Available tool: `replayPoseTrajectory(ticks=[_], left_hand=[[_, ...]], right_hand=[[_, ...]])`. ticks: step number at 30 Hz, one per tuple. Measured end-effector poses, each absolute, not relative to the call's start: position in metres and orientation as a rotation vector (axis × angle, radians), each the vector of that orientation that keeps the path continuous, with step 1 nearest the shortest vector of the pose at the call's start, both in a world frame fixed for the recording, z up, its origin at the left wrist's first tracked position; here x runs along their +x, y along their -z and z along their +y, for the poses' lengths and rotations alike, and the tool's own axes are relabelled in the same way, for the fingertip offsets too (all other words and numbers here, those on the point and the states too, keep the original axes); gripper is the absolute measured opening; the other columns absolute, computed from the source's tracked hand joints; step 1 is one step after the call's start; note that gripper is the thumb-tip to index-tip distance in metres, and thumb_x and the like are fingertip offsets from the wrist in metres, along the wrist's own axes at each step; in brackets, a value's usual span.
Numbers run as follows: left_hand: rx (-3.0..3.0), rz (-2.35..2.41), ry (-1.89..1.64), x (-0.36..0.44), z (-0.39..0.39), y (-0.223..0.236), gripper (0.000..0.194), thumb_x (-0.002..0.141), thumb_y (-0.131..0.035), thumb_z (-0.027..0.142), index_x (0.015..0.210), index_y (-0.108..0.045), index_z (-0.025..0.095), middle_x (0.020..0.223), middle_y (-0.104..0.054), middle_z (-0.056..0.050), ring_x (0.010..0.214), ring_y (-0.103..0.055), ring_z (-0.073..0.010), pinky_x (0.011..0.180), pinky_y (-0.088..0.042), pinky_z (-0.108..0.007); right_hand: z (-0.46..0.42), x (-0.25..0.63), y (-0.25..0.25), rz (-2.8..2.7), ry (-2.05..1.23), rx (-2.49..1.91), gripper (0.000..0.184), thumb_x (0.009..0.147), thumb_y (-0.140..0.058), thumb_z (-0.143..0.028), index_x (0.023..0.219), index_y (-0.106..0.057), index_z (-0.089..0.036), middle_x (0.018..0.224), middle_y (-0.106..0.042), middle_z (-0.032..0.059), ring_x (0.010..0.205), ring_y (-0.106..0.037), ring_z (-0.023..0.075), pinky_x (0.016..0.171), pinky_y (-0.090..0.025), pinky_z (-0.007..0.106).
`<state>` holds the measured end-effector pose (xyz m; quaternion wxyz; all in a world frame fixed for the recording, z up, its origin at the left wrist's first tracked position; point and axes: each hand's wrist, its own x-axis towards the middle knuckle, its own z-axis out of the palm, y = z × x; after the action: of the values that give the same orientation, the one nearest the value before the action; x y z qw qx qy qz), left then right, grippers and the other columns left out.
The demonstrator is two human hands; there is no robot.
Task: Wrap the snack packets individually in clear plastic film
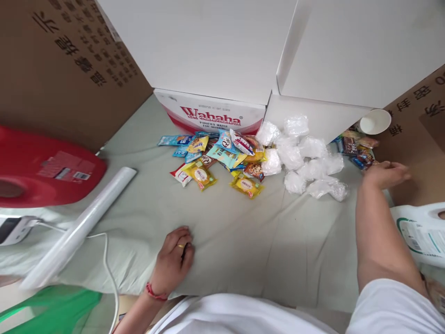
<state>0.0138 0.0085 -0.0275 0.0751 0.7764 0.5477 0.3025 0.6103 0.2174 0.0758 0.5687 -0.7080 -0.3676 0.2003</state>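
My left hand (pixel 175 260) rests on the pale green cloth with its fingers curled in; a dark gap shows by the thumb, and no held thing is visible. At the far right, my right hand (pixel 387 175) is beside a small heap of wrapped snacks (pixel 349 145), its fingers apart and slightly blurred. Nothing shows in its grasp. In the middle lies a pile of colourful snack packets (pixel 224 155), with yellow packets (pixel 246 184) at its front edge. Next to it, several clear plastic-wrapped bundles (pixel 290 153) are heaped together.
Behind the packets stands a Wahaha box (pixel 215 113); a cardboard box (pixel 69 60) rises at left. A white paper cup (pixel 375 122) tops the right heap. A red jug (pixel 48 167), a plastic film roll (pixel 83 222), a cable (pixel 106 260) and a white jug (pixel 422 232) flank the cloth.
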Motion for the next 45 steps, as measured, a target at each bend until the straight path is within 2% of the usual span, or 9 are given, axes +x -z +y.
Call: replayPoseTrajectory(ticks=[3, 5, 10, 12, 18, 24, 30, 36, 45], left_hand=[[2.316, 1.629, -0.929, 0.015, 0.008, 0.027, 0.017, 0.09, -0.055, 0.01, 0.095, -0.065, 0.022, 0.102, -0.071, -0.008, 0.111, -0.069, -0.026, 0.096, -0.06, -0.042], [2.306, 1.626, -0.944, 0.015, 0.007, 0.027, 0.016, 0.091, -0.053, 0.01, 0.094, -0.064, 0.022, 0.102, -0.07, -0.008, 0.111, -0.068, -0.0252, 0.096, -0.06, -0.041], [2.268, 1.643, -0.919, 0.015, 0.005, 0.031, 0.016, 0.092, -0.05, 0.011, 0.091, -0.063, 0.021, 0.104, -0.068, -0.008, 0.113, -0.066, -0.025, 0.099, -0.058, -0.042], [2.254, 1.632, -0.926, 0.016, 0.004, 0.034, 0.016, 0.092, -0.05, 0.011, 0.09, -0.062, 0.021, 0.105, -0.068, -0.009, 0.115, -0.065, -0.0256, 0.099, -0.057, -0.043], [2.178, 1.567, -0.996, 0.014, 0.004, 0.039, 0.018, 0.09, -0.049, 0.01, 0.091, -0.063, 0.021, 0.108, -0.066, -0.011, 0.113, -0.062, -0.0261, 0.098, -0.056, -0.043], [1.686, 1.532, -1.169, 0.02, -0.001, 0.024, 0.01, 0.089, -0.055, 0.021, 0.089, -0.065, 0.021, 0.095, -0.066, -0.005, 0.09, -0.063, -0.02, 0.083, -0.053, -0.035], [1.111, 1.192, -1.064, 0.066, -0.007, -0.004, 0.028, 0.09, -0.064, 0.048, 0.094, -0.063, 0.02, 0.075, -0.062, 0.0, 0.064, -0.058, -0.0131, 0.052, -0.042, -0.023], [0.951, 1.07, -1.049, 0.104, 0.003, -0.016, 0.041, 0.074, -0.082, 0.053, 0.087, -0.065, 0.018, 0.078, -0.064, 0.0, 0.072, -0.058, -0.0129, 0.055, -0.044, -0.021], [0.632, 0.93, -1.025, 0.091, -0.001, -0.007, 0.054, 0.057, -0.095, 0.049, 0.076, -0.053, 0.02, 0.063, -0.056, 0.007, 0.055, -0.051, -0.0076, 0.051, -0.033, -0.021]], right_hand=[[0.195, 0.547, -0.074, -1.041, -0.024, -1.697, 0.038, 0.105, -0.036, -0.056, 0.119, -0.063, -0.034, 0.12, -0.062, 0.0158, 0.121, -0.06, 0.0328, 0.11, -0.046, 0.065], [0.184, 0.495, -0.068, -1.314, -0.042, -1.65, 0.033, 0.103, -0.045, -0.05, 0.111, -0.069, -0.029, 0.107, -0.067, 0.011, 0.108, -0.064, 0.0294, 0.105, -0.05, 0.057], [0.195, 0.396, -0.051, -2.036, -0.23, -1.635, 0.03, 0.094, -0.057, -0.027, 0.119, -0.073, -0.027, 0.135, -0.066, 0.008, 0.114, -0.06, 0.027, 0.088, -0.049, 0.037], [0.206, 0.383, -0.049, -2.056, -0.181, -1.823, 0.028, 0.093, -0.053, -0.022, 0.113, -0.073, -0.023, 0.128, -0.068, 0.0117, 0.112, -0.058, 0.0273, 0.082, -0.045, 0.034], [0.188, 0.394, -0.056, -1.566, -0.139, -1.695, 0.016, 0.087, -0.063, -0.035, 0.09, -0.068, -0.02, 0.098, -0.069, 0.0084, 0.079, -0.055, 0.0188, 0.072, -0.042, 0.032], [0.116, 0.376, -0.047, -0.778, -0.89, -1.348, 0.043, 0.069, -0.081, -0.053, 0.082, -0.053, -0.024, 0.071, -0.054, -0.0043, 0.05, -0.028, 0.007, 0.046, -0.021, 0.024], [0.025, 0.301, -0.02, -0.894, -0.965, -1.271, 0.034, 0.08, -0.08, -0.051, 0.09, -0.06, -0.026, 0.071, -0.055, -0.0049, 0.056, -0.043, 0.0099, 0.051, -0.035, 0.025], [-0.021, 0.262, -0.009, -1.692, -0.705, -1.305, 0.021, 0.1, -0.055, -0.038, 0.091, -0.07, -0.025, 0.092, -0.069, 0.0058, 0.088, -0.062, 0.0209, 0.083, -0.049, 0.036], [-0.021, 0.269, 0.0, -0.988, -1.354, -1.179, 0.03, 0.086, -0.077, -0.051, 0.085, -0.064, -0.024, 0.069, -0.057, -0.0035, 0.062, -0.051, 0.0121, 0.059, -0.044, 0.025]])
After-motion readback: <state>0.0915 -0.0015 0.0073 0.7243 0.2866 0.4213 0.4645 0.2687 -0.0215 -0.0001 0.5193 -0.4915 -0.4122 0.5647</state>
